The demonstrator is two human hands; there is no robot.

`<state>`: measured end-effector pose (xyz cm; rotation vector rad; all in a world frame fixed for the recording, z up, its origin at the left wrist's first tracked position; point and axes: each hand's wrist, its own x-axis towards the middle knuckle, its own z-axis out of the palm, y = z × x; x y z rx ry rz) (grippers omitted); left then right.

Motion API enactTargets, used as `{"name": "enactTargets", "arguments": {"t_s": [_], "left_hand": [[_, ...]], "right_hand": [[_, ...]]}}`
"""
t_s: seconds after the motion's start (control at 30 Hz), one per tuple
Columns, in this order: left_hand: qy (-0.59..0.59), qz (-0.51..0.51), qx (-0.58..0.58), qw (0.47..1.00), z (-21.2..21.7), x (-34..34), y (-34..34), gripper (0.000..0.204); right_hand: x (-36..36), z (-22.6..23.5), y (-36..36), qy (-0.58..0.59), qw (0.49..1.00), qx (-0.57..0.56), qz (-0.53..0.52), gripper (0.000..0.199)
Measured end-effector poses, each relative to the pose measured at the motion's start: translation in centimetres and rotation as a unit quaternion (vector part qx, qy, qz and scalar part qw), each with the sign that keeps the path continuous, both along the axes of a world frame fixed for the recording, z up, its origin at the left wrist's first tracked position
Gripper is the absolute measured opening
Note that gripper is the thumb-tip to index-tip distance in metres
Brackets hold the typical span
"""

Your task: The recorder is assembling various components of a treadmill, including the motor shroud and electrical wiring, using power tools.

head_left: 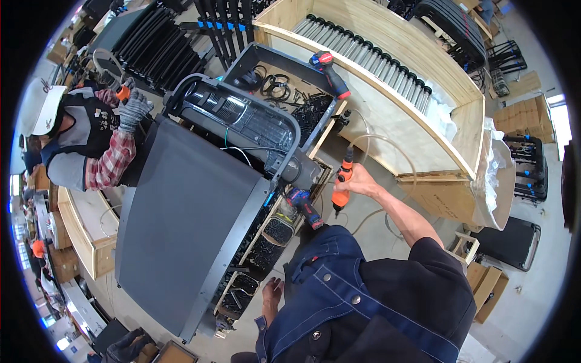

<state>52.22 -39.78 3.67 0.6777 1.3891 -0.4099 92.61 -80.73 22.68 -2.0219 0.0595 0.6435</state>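
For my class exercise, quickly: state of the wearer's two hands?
Left hand: nothing visibly held; open or closed unclear.
Right hand: holding an orange driver.

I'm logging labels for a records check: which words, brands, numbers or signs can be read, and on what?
I'm quoting no print; it shows here:
Black apron: white characters, too small to read surely.
Cardboard box at right: faint print, not copied.
Orange tool in the right hand: any marking is too small to read.
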Motion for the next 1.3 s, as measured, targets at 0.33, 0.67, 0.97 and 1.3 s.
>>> {"name": "enactTargets", "arguments": {"t_s": [0.33, 0.67, 0.97, 1.3], "left_hand": [[-0.053, -0.093, 0.003, 0.994, -1.3, 1.7, -3.1, 0.047], [0.032, 0.095, 0.029, 0.995, 2.6, 0.9, -16.1, 0.048], [-0.142, -0.563, 0.229, 0.781, 9.8, 14.6, -24.3, 0.042], [-0.200, -0.481, 0.146, 0.841, -1.2, 21.2, -24.6, 0.035]], "right_hand": [[5.8, -5.1, 0.8, -0.210, 0.973, -0.012, -0.097, 0.046], [11.2, -18.3, -0.3, -0.195, 0.973, -0.106, 0.065, 0.037], [12.5, -14.9, -5.0, -0.075, 0.972, -0.116, 0.191, 0.050], [14.5, 4.5, -22.4, 0.091, 0.974, 0.200, 0.046, 0.047]]}}
